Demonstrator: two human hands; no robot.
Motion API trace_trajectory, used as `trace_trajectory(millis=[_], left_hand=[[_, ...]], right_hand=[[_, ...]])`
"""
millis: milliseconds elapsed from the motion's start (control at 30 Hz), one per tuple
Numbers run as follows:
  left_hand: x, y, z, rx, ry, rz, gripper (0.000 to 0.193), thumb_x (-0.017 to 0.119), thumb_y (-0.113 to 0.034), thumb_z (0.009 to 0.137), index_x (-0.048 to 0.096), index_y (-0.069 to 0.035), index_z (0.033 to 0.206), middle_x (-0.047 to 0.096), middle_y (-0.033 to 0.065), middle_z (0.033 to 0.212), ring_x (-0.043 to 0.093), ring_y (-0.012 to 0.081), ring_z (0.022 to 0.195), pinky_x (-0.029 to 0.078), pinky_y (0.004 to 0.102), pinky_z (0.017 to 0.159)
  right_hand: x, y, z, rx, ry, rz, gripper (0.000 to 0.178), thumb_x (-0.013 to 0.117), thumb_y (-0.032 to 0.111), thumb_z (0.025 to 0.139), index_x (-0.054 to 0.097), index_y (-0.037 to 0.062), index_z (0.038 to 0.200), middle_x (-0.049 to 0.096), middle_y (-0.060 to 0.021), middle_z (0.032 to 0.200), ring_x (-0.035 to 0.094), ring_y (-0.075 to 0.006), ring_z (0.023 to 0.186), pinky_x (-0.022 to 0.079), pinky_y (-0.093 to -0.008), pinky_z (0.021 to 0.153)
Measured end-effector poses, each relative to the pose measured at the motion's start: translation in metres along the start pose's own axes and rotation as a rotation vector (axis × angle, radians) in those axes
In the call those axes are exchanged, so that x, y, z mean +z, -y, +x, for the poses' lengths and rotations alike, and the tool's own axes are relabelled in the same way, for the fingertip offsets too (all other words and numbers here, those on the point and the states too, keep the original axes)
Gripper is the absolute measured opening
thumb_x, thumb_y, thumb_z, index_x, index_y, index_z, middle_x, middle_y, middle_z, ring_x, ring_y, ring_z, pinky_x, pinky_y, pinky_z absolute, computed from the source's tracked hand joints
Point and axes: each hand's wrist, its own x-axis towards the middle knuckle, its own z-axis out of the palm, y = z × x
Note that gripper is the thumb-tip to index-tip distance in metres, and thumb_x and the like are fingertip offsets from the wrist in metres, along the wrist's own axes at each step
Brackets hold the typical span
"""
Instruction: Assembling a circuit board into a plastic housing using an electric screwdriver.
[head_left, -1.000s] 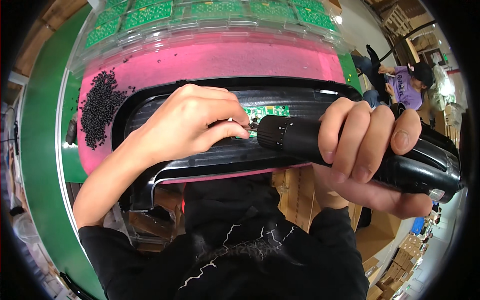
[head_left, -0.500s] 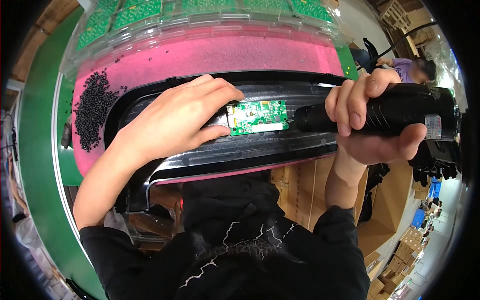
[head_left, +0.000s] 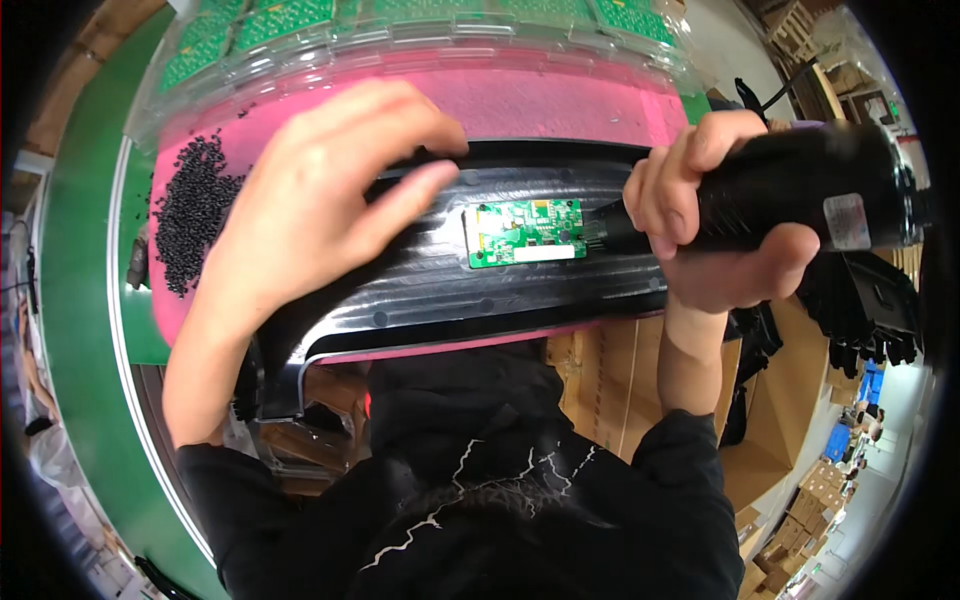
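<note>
A small green circuit board (head_left: pixel 527 236) lies inside a long black plastic housing (head_left: pixel 420 300). My right hand (head_left: pixel 700 215) is wrapped round a black power screwdriver (head_left: pixel 785 190), held nearly level with its nose at the board's right end. Whether its bit touches a screw there is too small to tell. To the left, my left hand (head_left: pixel 335 190) hovers over the housing's far left part, apart from the board. Its thumb and fingers are spread with nothing visible between them.
Many tiny black screws (head_left: pixel 190 220) lie heaped on the pink mat (head_left: pixel 540 100) at left. Clear plastic trays (head_left: pixel 440 35) with green boards stand at the back. Black plastic parts (head_left: pixel 870 310) and a cardboard box (head_left: pixel 770 400) are at right.
My left hand has come off the board's left end and moved away to the left. The screwdriver in my right hand has shifted slightly left, its nose now closer to the board.
</note>
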Motion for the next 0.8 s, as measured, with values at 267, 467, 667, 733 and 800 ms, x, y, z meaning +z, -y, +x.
trace_trajectory(millis=[267,467,667,733,800], left_hand=[[-0.025,0.014,-0.042,-0.188,0.163,0.383,0.022,0.064,-0.008,0.081,0.06,0.0,0.101,0.062,0.0151,0.095,0.06,0.0341,0.096,0.048,0.0426,0.085],[-0.021,-0.003,-0.067,-0.25,0.317,0.181,0.017,0.068,-0.016,0.082,0.06,-0.002,0.085,0.057,0.012,0.082,0.061,0.034,0.072,0.05,0.0434,0.061],[-0.039,-0.041,-0.098,-0.311,0.132,0.245,0.017,0.072,-0.008,0.074,0.064,-0.003,0.089,0.057,0.008,0.084,0.062,0.0265,0.07,0.047,0.0382,0.055],[-0.049,-0.057,-0.113,-0.284,-0.021,0.307,0.038,0.075,-0.002,0.064,0.068,-0.006,0.102,0.058,0.0054,0.09,0.063,0.0205,0.07,0.05,0.0329,0.055],[-0.053,-0.068,-0.129,-0.265,-0.232,0.38,0.044,0.068,0.007,0.054,0.073,-0.005,0.097,0.058,0.0103,0.092,0.064,0.0215,0.073,0.053,0.0295,0.061]], right_hand=[[-0.01,0.019,0.017,0.197,-0.28,0.591,0.04,0.055,0.043,0.094,0.052,0.0032,0.099,0.052,0.0005,0.069,0.047,-0.0104,0.054,0.042,-0.0289,0.063],[-0.009,0.015,0.034,0.237,-0.642,0.673,0.028,0.064,0.011,0.088,0.046,-0.0003,0.106,0.043,-0.0147,0.11,0.047,-0.0263,0.107,0.044,-0.0504,0.099],[0.02,0.036,0.005,0.129,-0.305,0.564,0.048,0.053,0.012,0.091,0.039,-0.0058,0.133,0.042,-0.0192,0.132,0.05,-0.0263,0.112,0.05,-0.0438,0.094],[0.022,0.058,-0.015,-0.005,-0.306,0.373,0.053,0.052,0.013,0.091,0.037,-0.0008,0.14,0.043,-0.0153,0.134,0.051,-0.0186,0.099,0.049,-0.03,0.076],[-0.004,0.072,-0.039,-0.246,-0.188,0.253,0.05,0.05,0.014,0.092,0.038,-0.0007,0.138,0.044,-0.0139,0.129,0.045,-0.0157,0.085,0.044,-0.0284,0.069]])
